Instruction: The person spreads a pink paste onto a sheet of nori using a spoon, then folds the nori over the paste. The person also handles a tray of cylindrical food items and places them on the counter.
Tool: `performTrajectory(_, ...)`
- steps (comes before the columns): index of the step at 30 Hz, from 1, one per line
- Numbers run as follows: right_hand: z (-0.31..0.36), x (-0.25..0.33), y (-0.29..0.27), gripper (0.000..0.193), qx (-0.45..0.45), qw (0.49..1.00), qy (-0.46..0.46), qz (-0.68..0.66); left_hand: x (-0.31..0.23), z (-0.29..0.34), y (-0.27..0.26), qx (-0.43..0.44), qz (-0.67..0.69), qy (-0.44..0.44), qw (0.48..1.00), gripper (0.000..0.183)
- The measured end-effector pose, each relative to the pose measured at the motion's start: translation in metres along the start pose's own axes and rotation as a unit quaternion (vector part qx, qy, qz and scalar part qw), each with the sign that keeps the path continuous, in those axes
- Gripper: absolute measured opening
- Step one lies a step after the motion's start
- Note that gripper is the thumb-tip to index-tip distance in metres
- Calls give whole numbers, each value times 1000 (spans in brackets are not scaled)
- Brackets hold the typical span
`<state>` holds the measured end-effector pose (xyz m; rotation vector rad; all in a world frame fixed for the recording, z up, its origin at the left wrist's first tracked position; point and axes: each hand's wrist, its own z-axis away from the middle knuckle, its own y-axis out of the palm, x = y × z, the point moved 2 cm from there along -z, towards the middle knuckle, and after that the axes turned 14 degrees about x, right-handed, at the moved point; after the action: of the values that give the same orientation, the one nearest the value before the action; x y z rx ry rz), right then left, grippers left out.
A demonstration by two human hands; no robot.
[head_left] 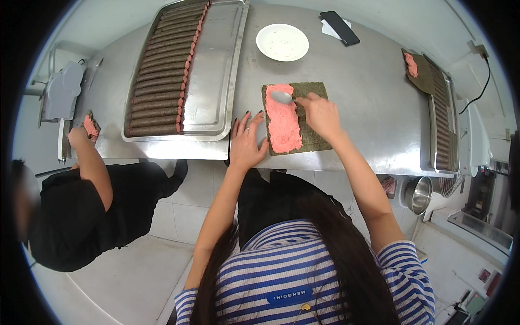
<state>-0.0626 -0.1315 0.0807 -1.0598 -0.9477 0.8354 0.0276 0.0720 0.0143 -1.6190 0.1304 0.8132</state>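
Observation:
A dark green seaweed sheet (317,124) lies flat on the steel table in front of me. Pink minced paste (283,127) covers a band along its left side. My right hand (320,116) is closed around the handle of a metal spoon (281,97), whose bowl rests on the far end of the paste. My left hand (248,142) lies with fingers spread on the table, its fingertips beside the sheet's left edge. Nothing is held in it.
Left of me, a metal tray (216,81) holds several seaweed rolls. A white plate (282,42) and a phone (340,28) lie farther back. At far left, a person in black (97,211) handles pink paste. Another tray of rolls (444,119) stands at right.

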Motion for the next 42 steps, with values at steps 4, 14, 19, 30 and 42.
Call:
performTrajectory(4, -14, -3, -4, 34, 32, 999, 24, -33, -2, -2, -2, 8, -6, 3, 1000, 58)
performTrajectory(14, 43, 10, -11, 38, 172, 981, -89, 17, -1, 0, -2, 4, -5, -1, 1000, 57)
performTrajectory(19, 15, 2, -26, 28, 69, 996, -39, -34, -2, -2, -2, 5, -4, 3, 1000, 57)
performTrajectory(30, 31, 4, -27, 37, 150, 978, -132, 52, -1, 1, -2, -5, 10, 4, 1000, 56)
performTrajectory(42, -40, -8, -8, 21, -7, 986, -139, 94, -3, -2, -2, 0, 8, 4, 1000, 56)
